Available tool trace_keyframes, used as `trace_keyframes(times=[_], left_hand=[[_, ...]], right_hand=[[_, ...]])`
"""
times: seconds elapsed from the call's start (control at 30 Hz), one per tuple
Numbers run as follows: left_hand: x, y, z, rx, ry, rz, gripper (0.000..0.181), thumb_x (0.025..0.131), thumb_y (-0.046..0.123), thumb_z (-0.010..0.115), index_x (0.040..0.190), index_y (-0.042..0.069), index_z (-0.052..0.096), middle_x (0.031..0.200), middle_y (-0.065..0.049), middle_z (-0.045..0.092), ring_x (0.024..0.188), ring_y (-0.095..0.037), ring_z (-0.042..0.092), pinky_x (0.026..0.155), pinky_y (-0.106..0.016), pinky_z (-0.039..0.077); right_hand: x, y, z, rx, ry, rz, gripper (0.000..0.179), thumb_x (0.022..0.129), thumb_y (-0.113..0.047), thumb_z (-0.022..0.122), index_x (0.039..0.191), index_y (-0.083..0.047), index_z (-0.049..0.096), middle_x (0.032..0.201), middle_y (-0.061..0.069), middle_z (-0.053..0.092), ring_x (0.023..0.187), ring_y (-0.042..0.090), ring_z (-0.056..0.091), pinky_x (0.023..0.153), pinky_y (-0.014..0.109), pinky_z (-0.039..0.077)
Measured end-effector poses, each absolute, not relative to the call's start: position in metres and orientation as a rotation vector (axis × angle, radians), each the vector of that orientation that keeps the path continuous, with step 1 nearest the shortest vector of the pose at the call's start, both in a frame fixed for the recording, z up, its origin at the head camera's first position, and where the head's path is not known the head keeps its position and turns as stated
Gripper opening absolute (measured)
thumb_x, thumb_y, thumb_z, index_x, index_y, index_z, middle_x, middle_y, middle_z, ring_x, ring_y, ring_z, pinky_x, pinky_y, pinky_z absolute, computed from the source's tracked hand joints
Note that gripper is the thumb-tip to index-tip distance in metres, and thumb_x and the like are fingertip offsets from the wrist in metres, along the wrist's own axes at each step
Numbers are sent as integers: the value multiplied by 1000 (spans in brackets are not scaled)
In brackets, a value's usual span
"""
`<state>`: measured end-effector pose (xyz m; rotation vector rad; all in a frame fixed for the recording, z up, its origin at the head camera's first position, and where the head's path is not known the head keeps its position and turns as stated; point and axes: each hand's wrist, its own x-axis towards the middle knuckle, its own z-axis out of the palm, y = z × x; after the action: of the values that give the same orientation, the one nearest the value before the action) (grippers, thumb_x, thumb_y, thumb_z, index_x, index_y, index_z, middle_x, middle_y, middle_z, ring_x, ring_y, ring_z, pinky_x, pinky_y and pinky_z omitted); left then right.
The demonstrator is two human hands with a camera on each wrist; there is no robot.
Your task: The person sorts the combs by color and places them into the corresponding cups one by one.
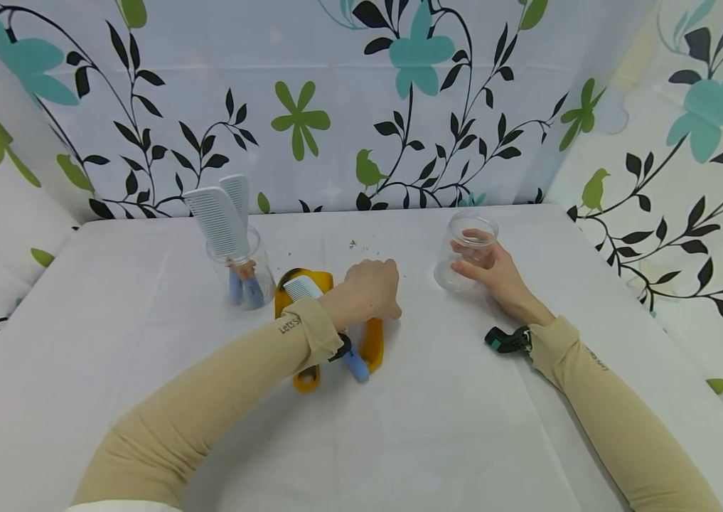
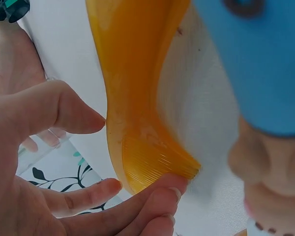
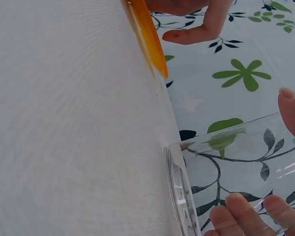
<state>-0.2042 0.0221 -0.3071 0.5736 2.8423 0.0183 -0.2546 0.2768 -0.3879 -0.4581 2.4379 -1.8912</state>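
My left hand (image 1: 366,288) is over a glossy orange piece with a finely ridged end (image 2: 137,123). The thumb tip is at one edge of it and the fingertips overlap the ridged end, the fingers spread. Beside it lies a comb with a blue handle (image 1: 356,364), pale teeth and a small brown figure (image 2: 270,172), partly under the wrist. A second orange item (image 1: 306,380) with a ring end lies partly behind the forearm. My right hand (image 1: 495,274) grips a clear jar (image 1: 453,274) around its side; the jar stands on the table.
At the left stands another clear jar (image 1: 261,249) with pale combs (image 1: 217,220) upright in it, blue handles down. Small brown crumbs (image 1: 352,244) lie on the white table (image 1: 399,441) toward the back. A patterned curtain (image 1: 310,57) hangs behind.
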Motion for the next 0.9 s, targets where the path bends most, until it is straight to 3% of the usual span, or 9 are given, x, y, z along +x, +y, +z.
trace_keyframes(times=[0.23,0.5,0.9], left_hand=[[-204,24,-309,555,2834,-21,42,87,34,73,111,5,57,87,-5,60,73,-19,57,58,-25,50],[-205,27,-313,563,2843,-104,22,88,32,70,89,10,70,77,0,58,62,-14,53,51,-22,47],[-211,20,-313,562,2854,15,30,86,36,71,96,9,67,79,-1,59,67,-15,54,54,-23,47]], right_hand=[[-255,277,-388,-463,2464,-1864,65,95,-19,68,149,-12,34,148,20,50,139,28,47,101,15,44],[-254,278,-387,-467,2462,-1864,63,94,-20,69,148,-14,35,148,18,51,139,28,48,100,14,43],[-254,277,-387,-490,2457,-1865,63,95,-20,68,148,-12,35,149,21,49,140,28,47,101,14,43]])
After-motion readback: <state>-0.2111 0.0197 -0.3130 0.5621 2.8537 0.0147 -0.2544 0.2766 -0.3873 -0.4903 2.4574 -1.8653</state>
